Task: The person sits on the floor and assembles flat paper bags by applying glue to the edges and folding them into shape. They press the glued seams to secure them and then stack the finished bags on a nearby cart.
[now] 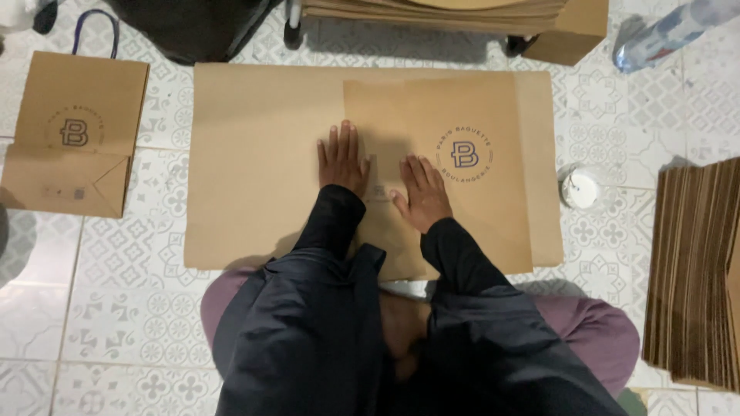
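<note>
Under both palms, the paper of the flat brown bag (455, 166) cannot be seen, and the bag's near end vanishes beneath the dark sleeves (462, 270). Between the left hand (341, 160) and the right hand (422, 192) sits a small square mark (378, 190), too tiny to make out. Far to the right of the hands, the stack of folded brown bags (694, 270) is cut by the frame's edge. Beyond the fingertips, a cardboard pile (439, 11) runs off the top, as does a blurred plastic bottle (667, 32).
</note>
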